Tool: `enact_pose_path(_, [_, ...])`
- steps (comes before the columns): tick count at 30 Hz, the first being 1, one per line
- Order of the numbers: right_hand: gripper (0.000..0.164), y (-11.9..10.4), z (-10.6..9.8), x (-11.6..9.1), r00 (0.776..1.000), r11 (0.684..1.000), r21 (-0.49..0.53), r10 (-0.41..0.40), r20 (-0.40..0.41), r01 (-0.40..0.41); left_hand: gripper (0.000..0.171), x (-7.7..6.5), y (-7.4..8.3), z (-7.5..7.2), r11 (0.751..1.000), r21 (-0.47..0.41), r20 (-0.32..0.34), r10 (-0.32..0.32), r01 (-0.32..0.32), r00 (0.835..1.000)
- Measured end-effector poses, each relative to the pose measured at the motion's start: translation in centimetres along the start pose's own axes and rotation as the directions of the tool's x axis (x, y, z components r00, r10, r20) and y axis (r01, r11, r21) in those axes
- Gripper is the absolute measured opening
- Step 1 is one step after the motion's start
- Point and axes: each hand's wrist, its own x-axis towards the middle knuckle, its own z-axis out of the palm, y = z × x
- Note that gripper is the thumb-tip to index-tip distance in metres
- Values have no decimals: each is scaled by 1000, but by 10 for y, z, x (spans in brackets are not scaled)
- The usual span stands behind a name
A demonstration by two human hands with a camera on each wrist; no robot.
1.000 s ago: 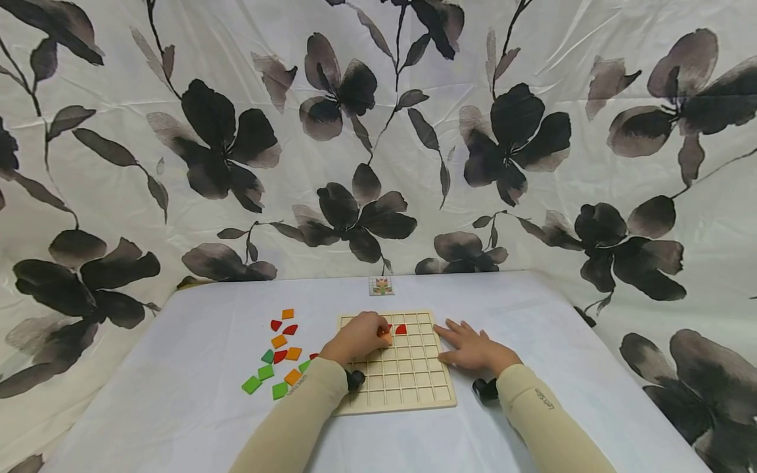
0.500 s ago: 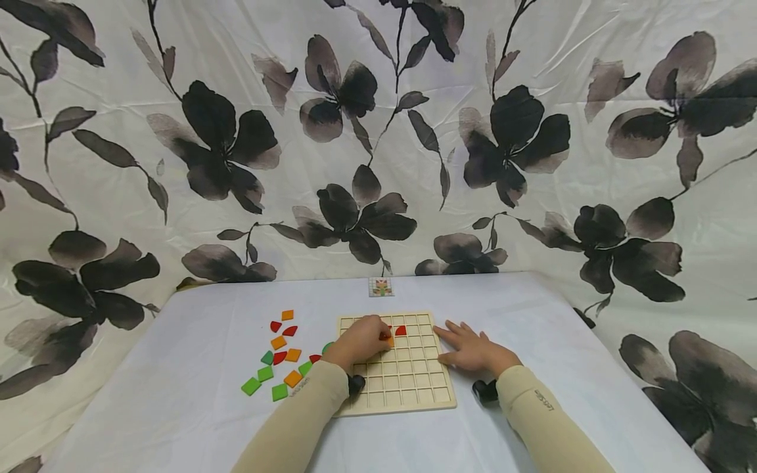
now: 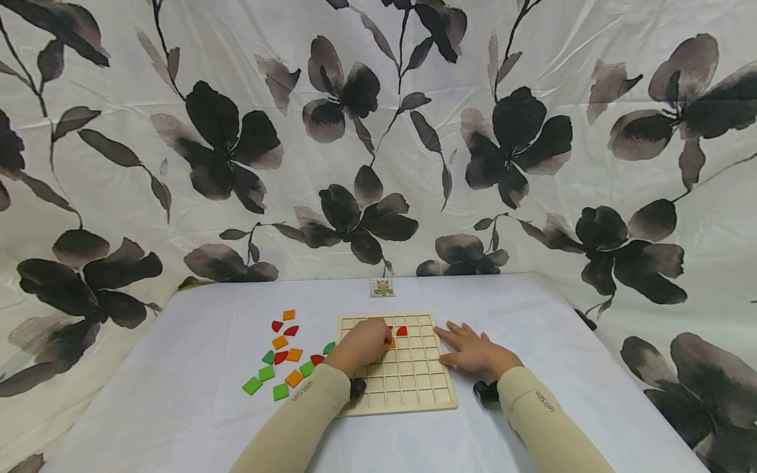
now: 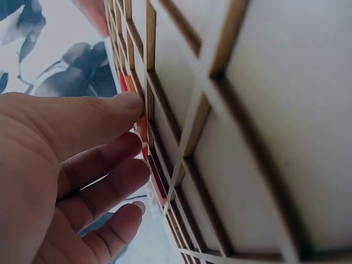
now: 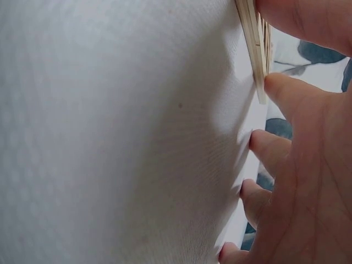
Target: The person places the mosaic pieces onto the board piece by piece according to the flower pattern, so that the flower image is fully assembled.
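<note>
My left hand (image 3: 365, 343) is over the far half of a wooden grid board (image 3: 414, 379), its thumb and fingertips at an orange square tile (image 3: 392, 342) in one of the cells. In the left wrist view the thumb tip covers part of that orange tile (image 4: 131, 83), and the other fingers bend beside it. A red quarter-round tile (image 3: 402, 331) lies in a cell just beyond; another red one is mostly hidden by the hand. My right hand (image 3: 475, 348) lies with spread fingers along the board's right edge, thumb and index finger touching the rim (image 5: 254, 52).
Left of the board lie several loose tiles: orange squares (image 3: 294, 378), green squares (image 3: 252, 385), red quarter-rounds (image 3: 290, 331) and dark green ones (image 3: 269, 357). A small pattern card (image 3: 382, 288) is at the far edge of the white-covered table (image 3: 195, 407). A floral cloth (image 3: 355, 217) hangs behind.
The orange tile, tilted in the left fingers a second ago, now sits flat in its cell. My left hand has shifted slightly nearer and lower; the right hand stays put.
</note>
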Motion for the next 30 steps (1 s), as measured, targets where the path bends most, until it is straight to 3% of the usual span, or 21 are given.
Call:
enact_pose_path(10, [68, -1, 0, -3, 1000, 1000, 14, -7, -1, 7, 12, -13, -9, -13, 993, -114, -8, -19, 18, 1000])
enact_pose_path(15, [67, -3, -1, -4, 1000, 1000, 15, -9, -3, 9, 19, -18, -24, -23, 972, -181, 48, -143, 150, 989])
enact_pose_path(17, [67, -3, -2, -5, 1000, 1000, 20, -12, -3, 12, 20, -19, -32, -27, 965, -175, 70, -187, 197, 980])
enact_pose_path(25, [68, -2, -1, -2, 1000, 1000, 10, -8, 1, 8, 23, -33, -60, -53, 953, -136, 62, -265, 271, 962])
enact_pose_path(30, [68, -1, 0, 1, 1000, 1000, -5, 7, 6, -7, 24, -43, -81, -67, 949, -126, 75, -283, 291, 956])
